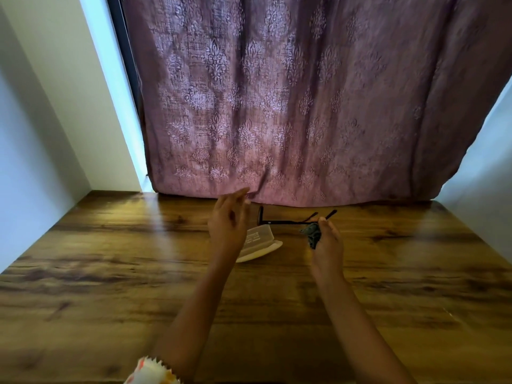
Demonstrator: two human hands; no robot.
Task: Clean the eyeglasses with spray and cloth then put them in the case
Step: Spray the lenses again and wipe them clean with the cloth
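On my feed the right hand (328, 242) has its fingers curled round a bunched dark grey cloth (312, 234), and its fingertips also pinch the black eyeglasses (288, 221) at the far end of one temple arm. The glasses stick out to the left from that pinch, held above the table. The temple runs roughly level, and the front frame is at the left end, turned edge-on to me. The second temple tip pokes up just past the fingers.

The left hand (227, 220) is raised just beside the front frame without touching it. Its fingers are loose and spread and hold nothing, and it is a little blurred.

Below and between the two hands a pale case (259, 243) lies on the wooden table (110, 259). I cannot tell whether its lid is up. A mauve patterned curtain (277, 106) hangs behind the table's far edge. A bit of patterned sleeve (151, 372) shows at the bottom.
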